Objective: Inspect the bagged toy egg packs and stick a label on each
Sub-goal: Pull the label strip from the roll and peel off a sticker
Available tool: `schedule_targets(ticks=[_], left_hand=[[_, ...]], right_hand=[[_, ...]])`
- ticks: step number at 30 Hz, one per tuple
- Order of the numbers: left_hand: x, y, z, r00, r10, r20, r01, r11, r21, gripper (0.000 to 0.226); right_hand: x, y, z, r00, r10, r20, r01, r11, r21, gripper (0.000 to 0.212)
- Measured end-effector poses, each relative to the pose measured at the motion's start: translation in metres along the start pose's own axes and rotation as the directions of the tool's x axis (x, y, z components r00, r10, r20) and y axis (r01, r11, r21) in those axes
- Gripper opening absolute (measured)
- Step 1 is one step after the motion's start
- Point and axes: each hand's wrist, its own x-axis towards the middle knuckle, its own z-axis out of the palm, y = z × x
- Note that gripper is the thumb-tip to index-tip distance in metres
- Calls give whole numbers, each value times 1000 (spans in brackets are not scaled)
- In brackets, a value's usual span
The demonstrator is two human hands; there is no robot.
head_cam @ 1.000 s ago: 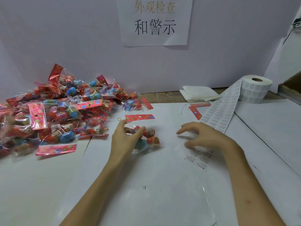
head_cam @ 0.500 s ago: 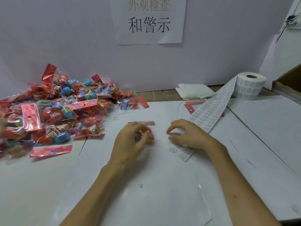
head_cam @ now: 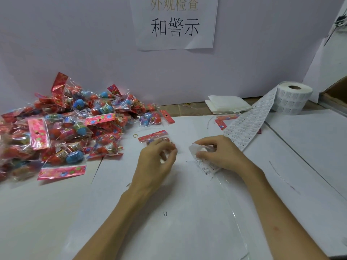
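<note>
Change: right hand (head_cam: 221, 154) is now curling up the end of the label strip (head_cam: 205, 165), which was lying flat half a second ago; left hand (head_cam: 155, 160) is staying on the egg pack (head_cam: 154, 136).
Left hand: fingers are curling over the near part of the pack; the blur is hiding whether they are gripping it.
Right hand: fingertips are pinching the strip.
Egg pack: lying mid-worktop, just beyond the left hand.
Handling: probably light; the film is looking slippery and crinkly, with the eggs sitting loose inside.
Grip point: the flat red header card is offering the firmest hold.
Stock: pile of packs (head_cam: 65, 126) is filling the left edge; label roll (head_cam: 293, 96) is standing at the far right corner.
Worktop (head_cam: 169, 231): white sheets are covering it; a rubber band (head_cam: 135, 135) is lying beside the pack.
Room: a sign (head_cam: 174, 23) is hanging on the pale wall (head_cam: 75, 44).
</note>
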Motion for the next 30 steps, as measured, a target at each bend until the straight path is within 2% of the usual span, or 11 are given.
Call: schedule_targets(ticks=[2, 5, 10, 15, 16, 18, 21, 23, 25, 27, 30], left_hand=[[0, 8, 0, 967, -223, 127, 249, 934, -257, 9], [-1, 17, 2, 849, -385, 363, 513, 767, -385, 26], [-2, 17, 7, 806, -377, 457, 581, 653, -486, 20], [-4, 16, 6, 786, -403, 470, 612, 614, -498, 16], [-5, 16, 6, 789, -417, 452, 609, 633, -478, 17], [-7, 15, 9, 837, -415, 357, 533, 768, -355, 14], [-8, 20, 18, 907, -323, 270, 338, 941, -11, 28], [-6, 27, 28, 896, -283, 342, 208, 948, 239, 46], [-4, 37, 39, 872, -272, 407, 103, 915, 391, 49], [1, 44, 48, 858, -271, 436, 90, 916, 391, 33], [10, 46, 52, 835, -308, 456, 180, 936, 303, 16]], right_hand=[[0, -7, -1, 999, -27, -26, 28, 998, 49, 21], [-2, -18, 0, 996, -88, -34, 92, 990, 110, 20], [-8, -34, 6, 984, -167, 66, 161, 983, 83, 16], [-9, -38, 5, 981, -159, 107, 147, 983, 110, 29], [-10, -35, 2, 985, -148, 92, 139, 985, 100, 29], [-10, -26, -11, 989, -111, 95, 107, 993, 44, 28], [-14, -11, -28, 994, 10, 108, 0, 996, -94, 35], [-12, -6, -34, 998, 45, -36, -48, 995, -88, 28], [-10, -6, -34, 983, 24, -184, -33, 998, -46, 17], [-9, -9, -33, 970, -6, -244, -2, 999, -33, 13], [-9, -13, -31, 971, -27, -237, 32, 999, 14, 15]])
